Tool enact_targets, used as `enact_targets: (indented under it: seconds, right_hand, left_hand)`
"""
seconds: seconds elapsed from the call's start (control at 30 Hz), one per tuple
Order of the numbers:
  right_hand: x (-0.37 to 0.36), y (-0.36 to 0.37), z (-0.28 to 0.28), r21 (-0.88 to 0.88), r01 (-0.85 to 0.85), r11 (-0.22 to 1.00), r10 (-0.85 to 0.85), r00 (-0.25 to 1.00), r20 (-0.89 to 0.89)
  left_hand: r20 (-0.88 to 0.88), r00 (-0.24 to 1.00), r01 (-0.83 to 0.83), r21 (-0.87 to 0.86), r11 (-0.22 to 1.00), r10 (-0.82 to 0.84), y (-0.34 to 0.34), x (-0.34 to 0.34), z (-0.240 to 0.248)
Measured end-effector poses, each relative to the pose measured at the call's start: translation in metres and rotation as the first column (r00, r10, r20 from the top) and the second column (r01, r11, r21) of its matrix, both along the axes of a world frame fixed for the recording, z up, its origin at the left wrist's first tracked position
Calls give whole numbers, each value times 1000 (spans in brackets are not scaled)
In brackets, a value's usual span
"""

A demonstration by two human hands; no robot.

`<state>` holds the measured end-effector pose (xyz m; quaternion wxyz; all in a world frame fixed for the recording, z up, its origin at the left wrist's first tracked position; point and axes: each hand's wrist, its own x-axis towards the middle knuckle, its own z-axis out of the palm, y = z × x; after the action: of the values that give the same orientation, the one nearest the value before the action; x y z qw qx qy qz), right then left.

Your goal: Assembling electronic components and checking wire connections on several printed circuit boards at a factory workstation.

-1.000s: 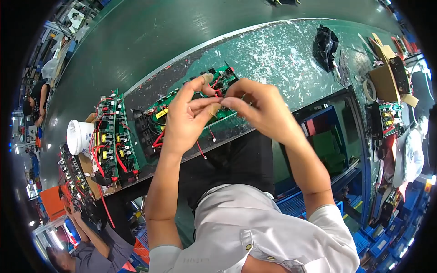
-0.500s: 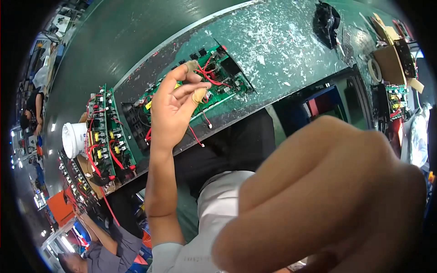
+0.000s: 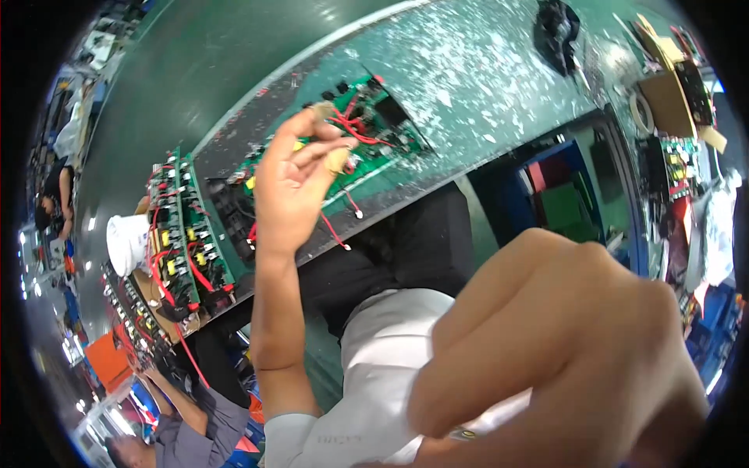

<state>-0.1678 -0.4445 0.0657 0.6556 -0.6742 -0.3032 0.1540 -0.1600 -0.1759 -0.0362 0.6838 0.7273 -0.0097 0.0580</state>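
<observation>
My left hand [image 3: 290, 187] hovers over a green circuit board [image 3: 382, 167] on the bench. Yellowish covers wrap its thumb and index fingertips. The thumb tip comes close to the middle finger; anything pinched there is too small to make out. Red wires [image 3: 356, 127] loop over the board beside these fingers, and thin red leads with white plugs [image 3: 346, 247] hang over the front edge. A black plate [image 3: 398, 115] stands along the board's right end. Close to the camera, my right hand [image 3: 558, 335] is raised with fingers curled in, and its palm side is hidden.
More green boards [image 3: 187, 234] stand upright at the left beside a white bucket [image 3: 127, 242]. Black plastic [image 3: 557, 35] lies at the bench's far right, near a tape roll [image 3: 641, 118] and a cardboard box [image 3: 667, 105]. A co-worker [image 3: 195, 429] sits at lower left.
My right hand has shifted slightly right and down in view, uncovering more of my white shirt. My left hand stays nearly where it was, over the board.
</observation>
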Motion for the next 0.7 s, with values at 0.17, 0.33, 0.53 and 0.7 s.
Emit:
enact_targets:
  seconds: [0.17,0.33,0.53,0.7]
  right_hand:
    - [9,1,5,5,45,999,-45,999,9]
    - [17,33,-14,35,62,997,-64,997,50]
    - [54,63,-38,-32,143,989,-133,968,211]
    - [66,83,-89,-206,208,956,-197,978,73]
  left_hand:
    - [-19,1000,-5,-46,999,4,1,1,-4]
    - [-6,1000,-6,-34,999,6,-1,4,-1]
    - [18,999,-36,3,999,36,-10,3,8]
    - [160,987,-34,220,975,-1,-14,3,5]
